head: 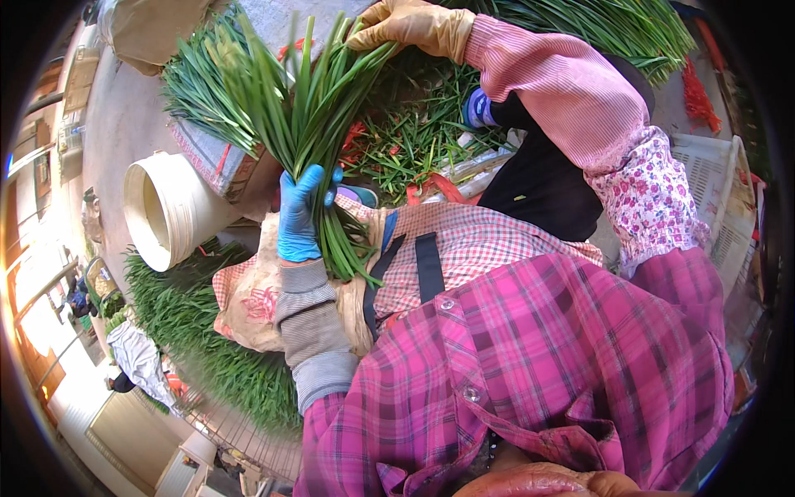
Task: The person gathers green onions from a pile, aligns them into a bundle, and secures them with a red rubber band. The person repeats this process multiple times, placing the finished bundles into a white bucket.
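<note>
My left hand (301,211), in a blue rubber glove, is closed around the middle of a bunch of garlic chives (317,124). Above my lap, the bunch fans out upward, and its lower ends hang over my checked apron (472,230). At the upper edge of the bunch, my right hand (416,28) in a tan glove has its fingertips pinched on several stalks. Behind the bunch, another pile of chives (205,93) rests on a printed sack (208,152). Loose cut greens (410,149) lie scattered on the ground before me.
A white plastic bucket (171,208) lies tipped on its side at left. Heaped chives (217,348) stand below it, with more chives (596,31) at upper right. A pale plastic crate (714,199) is at my right. Red ties (438,186) lie near my leg.
</note>
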{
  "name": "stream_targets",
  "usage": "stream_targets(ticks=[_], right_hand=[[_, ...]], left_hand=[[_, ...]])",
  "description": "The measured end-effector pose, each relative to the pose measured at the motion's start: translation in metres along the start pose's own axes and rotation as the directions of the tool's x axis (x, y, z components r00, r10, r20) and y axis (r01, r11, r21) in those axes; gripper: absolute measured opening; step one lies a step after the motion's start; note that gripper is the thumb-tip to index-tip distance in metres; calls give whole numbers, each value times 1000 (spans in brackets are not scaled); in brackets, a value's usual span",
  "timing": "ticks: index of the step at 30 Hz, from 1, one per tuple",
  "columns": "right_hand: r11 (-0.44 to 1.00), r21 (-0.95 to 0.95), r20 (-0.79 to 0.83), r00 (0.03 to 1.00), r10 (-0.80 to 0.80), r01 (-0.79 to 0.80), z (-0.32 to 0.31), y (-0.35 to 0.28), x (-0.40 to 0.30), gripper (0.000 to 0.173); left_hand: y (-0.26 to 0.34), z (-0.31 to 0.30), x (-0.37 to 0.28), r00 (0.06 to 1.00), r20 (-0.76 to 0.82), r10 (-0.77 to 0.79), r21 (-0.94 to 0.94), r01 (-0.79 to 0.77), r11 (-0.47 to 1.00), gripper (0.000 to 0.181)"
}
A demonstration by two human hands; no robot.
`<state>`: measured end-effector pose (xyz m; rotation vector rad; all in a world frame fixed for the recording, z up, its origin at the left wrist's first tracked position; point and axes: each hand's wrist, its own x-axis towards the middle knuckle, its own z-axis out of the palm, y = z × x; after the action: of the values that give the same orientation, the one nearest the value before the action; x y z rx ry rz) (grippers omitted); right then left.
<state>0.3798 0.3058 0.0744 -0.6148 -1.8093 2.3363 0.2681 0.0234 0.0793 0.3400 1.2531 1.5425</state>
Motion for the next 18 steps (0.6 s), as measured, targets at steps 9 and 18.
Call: stream_targets(ticks=[9, 18], right_hand=[[931, 129, 66, 934, -352, 342, -73, -46, -5, 19], [864, -419, 123, 961, -249, 278, 5, -10, -3, 17]], left_hand=[[3, -21, 3, 991, -124, -58, 133, 74, 988, 16], [-3, 0, 7, 983, -174, 49, 394, 24, 919, 22]])
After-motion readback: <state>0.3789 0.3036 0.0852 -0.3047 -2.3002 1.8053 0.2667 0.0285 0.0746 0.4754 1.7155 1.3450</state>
